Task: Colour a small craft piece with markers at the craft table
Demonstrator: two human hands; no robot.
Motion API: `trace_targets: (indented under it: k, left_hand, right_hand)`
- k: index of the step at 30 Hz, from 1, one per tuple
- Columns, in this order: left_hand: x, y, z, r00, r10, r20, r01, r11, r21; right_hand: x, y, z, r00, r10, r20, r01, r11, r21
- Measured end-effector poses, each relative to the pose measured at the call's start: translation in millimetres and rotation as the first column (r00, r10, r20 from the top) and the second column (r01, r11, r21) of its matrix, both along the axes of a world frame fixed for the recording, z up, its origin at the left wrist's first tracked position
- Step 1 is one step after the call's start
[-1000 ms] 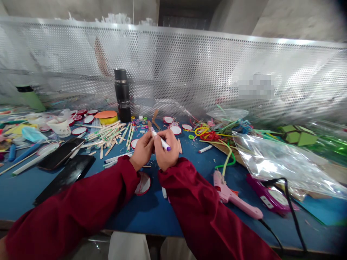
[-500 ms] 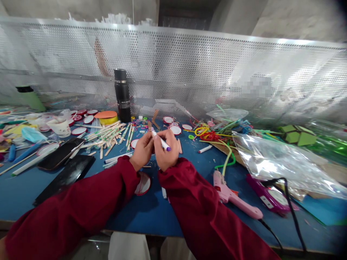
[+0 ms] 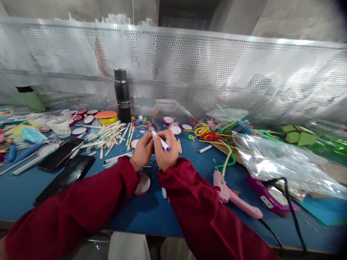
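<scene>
My right hand (image 3: 166, 150) is closed around a white marker (image 3: 164, 143) with a purple end, which slants down to the right. My left hand (image 3: 142, 151) is pinched shut right beside it, fingertips meeting the marker's far end. What the left fingers grip is too small and covered to make out. Just beyond the fingertips lie brown strips (image 3: 154, 115). A white disc with a red rim (image 3: 143, 184) lies under my left wrist, partly covered by the sleeve. Pale wooden pieces (image 3: 179, 146) sit close by my right hand.
Left of my hands are a pile of craft sticks (image 3: 108, 135), a black bottle (image 3: 122, 95), a paper cup (image 3: 60, 128) and a phone (image 3: 61, 153). To the right lie a pink glue gun (image 3: 235, 202), pipe cleaners (image 3: 208, 133), a plastic bag (image 3: 282, 162) and a purple device (image 3: 268, 195).
</scene>
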State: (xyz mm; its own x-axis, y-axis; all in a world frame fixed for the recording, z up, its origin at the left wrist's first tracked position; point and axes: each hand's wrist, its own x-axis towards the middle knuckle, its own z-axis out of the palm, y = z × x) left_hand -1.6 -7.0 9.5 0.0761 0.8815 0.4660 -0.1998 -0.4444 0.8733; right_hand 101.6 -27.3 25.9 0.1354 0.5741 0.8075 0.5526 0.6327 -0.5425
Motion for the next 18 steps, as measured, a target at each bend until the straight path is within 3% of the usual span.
trace_targets:
  k: [9, 18]
  left_hand:
    - [1.4, -2.2, 2.1, 1.0, -0.003, -0.003, 0.003, 0.999, -0.045]
    - [0.8, -0.8, 0.9, 0.999, 0.029, -0.014, -0.029, 1.0, -0.005]
  right_hand:
    - [-0.3, 0.5, 1.0, 0.999, -0.053, -0.015, 0.053, 0.998, 0.039]
    - [-0.7, 1.9, -0.7, 1.0, 0.012, -0.019, -0.012, 1.0, 0.002]
